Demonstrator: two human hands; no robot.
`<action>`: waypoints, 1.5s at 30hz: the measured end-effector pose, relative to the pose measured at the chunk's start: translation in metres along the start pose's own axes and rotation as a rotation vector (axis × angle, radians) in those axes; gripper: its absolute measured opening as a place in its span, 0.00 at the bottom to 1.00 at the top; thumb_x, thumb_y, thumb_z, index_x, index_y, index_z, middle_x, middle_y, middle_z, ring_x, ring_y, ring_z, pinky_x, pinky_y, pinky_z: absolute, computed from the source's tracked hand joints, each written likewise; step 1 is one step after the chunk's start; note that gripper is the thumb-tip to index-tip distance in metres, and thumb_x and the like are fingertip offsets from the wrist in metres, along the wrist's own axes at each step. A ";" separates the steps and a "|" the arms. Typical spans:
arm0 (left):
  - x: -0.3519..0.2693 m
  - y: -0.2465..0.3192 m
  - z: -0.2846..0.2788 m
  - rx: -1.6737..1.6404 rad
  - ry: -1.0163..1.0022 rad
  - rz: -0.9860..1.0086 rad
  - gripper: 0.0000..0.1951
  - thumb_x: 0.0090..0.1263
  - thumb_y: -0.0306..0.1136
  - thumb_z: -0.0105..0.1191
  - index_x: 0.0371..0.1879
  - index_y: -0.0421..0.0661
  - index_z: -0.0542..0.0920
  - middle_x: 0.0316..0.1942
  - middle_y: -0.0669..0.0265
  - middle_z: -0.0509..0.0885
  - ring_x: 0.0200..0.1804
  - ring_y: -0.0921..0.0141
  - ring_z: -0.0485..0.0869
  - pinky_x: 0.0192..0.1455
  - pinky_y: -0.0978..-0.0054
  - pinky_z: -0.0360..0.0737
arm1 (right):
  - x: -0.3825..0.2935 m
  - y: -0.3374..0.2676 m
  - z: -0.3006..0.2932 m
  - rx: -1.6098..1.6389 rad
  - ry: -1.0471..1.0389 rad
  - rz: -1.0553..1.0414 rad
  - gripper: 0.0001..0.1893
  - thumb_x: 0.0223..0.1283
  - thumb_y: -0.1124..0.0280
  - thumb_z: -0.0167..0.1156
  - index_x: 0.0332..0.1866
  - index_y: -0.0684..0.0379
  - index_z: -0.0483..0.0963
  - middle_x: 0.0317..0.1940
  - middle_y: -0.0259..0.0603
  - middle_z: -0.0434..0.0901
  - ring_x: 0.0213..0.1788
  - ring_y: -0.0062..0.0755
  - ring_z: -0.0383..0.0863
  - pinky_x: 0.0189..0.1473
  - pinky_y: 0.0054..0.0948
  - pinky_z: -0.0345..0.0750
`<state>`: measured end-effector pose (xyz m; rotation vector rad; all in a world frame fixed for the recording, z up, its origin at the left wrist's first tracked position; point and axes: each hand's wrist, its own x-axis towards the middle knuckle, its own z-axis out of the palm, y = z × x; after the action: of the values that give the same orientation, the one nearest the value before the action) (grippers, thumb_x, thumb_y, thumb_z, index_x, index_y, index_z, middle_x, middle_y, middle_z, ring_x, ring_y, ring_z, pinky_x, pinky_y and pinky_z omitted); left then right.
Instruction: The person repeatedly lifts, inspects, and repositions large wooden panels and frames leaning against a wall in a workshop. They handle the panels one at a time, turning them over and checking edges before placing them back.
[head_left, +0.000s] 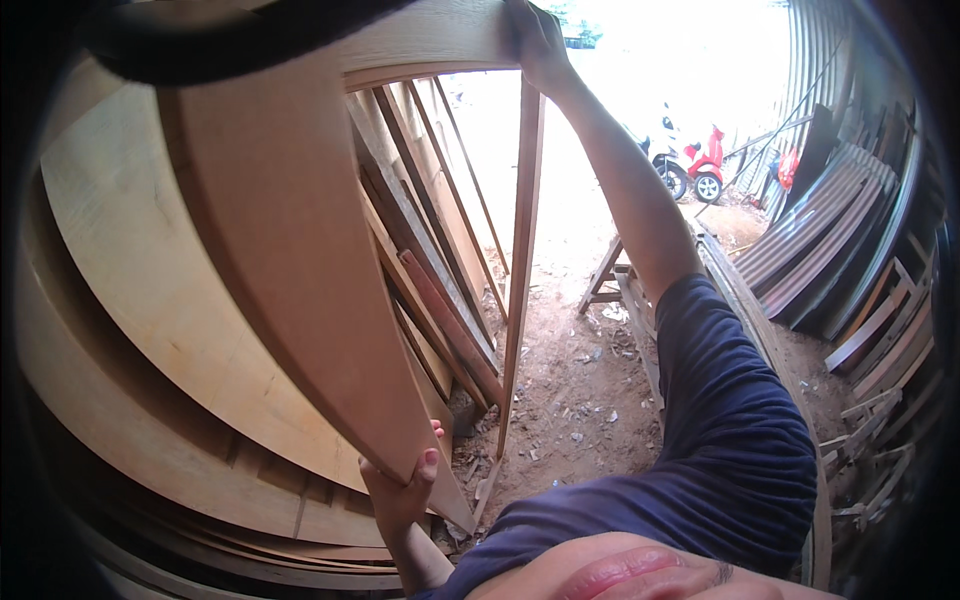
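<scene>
A wooden frame with a wide upright board (292, 247) and a top crosspiece (435, 34) stands in front of me. At low centre, my left hand (401, 484) grips the lower part of the wide board, thumb on its near edge. My raised right hand (536, 45) holds the crosspiece near its right end, where a narrow post (523, 262) runs down. Part of the right hand's fingers is hidden in shade. A dark blurred rim covers the board's top left.
Large plywood sheets (172, 315) lean at left. Timber boards (427, 247) lean behind the frame. Beyond my right arm are a wooden trestle (600, 281), corrugated sheets (817, 217), scrap timber (892, 337) and a red scooter (706, 161). Debris litters the dirt floor (570, 390).
</scene>
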<state>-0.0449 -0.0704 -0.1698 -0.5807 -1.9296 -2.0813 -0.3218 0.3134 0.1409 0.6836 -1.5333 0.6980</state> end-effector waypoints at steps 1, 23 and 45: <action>-0.002 0.000 0.002 -0.020 -0.005 0.007 0.25 0.66 0.38 0.68 0.53 0.30 0.82 0.41 0.50 0.90 0.45 0.61 0.90 0.53 0.62 0.86 | -0.001 0.008 -0.003 -0.095 -0.015 0.013 0.20 0.78 0.58 0.44 0.52 0.61 0.79 0.44 0.51 0.84 0.43 0.48 0.84 0.51 0.42 0.79; -0.016 -0.009 0.015 -0.053 0.134 -0.028 0.42 0.63 0.48 0.74 0.66 0.26 0.72 0.43 0.48 0.87 0.46 0.58 0.89 0.56 0.59 0.86 | -0.013 0.164 -0.020 0.158 0.149 0.393 0.17 0.78 0.59 0.49 0.53 0.61 0.78 0.42 0.39 0.81 0.41 0.32 0.80 0.46 0.32 0.78; -0.008 -0.016 0.009 -0.088 0.096 -0.002 0.39 0.65 0.45 0.72 0.66 0.27 0.73 0.42 0.51 0.88 0.45 0.62 0.89 0.55 0.62 0.85 | -0.014 -0.138 0.013 0.143 0.195 -0.099 0.23 0.84 0.65 0.36 0.64 0.65 0.77 0.65 0.56 0.80 0.71 0.55 0.74 0.76 0.47 0.65</action>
<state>-0.0439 -0.0611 -0.1870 -0.4869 -1.7949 -2.1625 -0.2235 0.2154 0.1311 0.7700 -1.2712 0.7806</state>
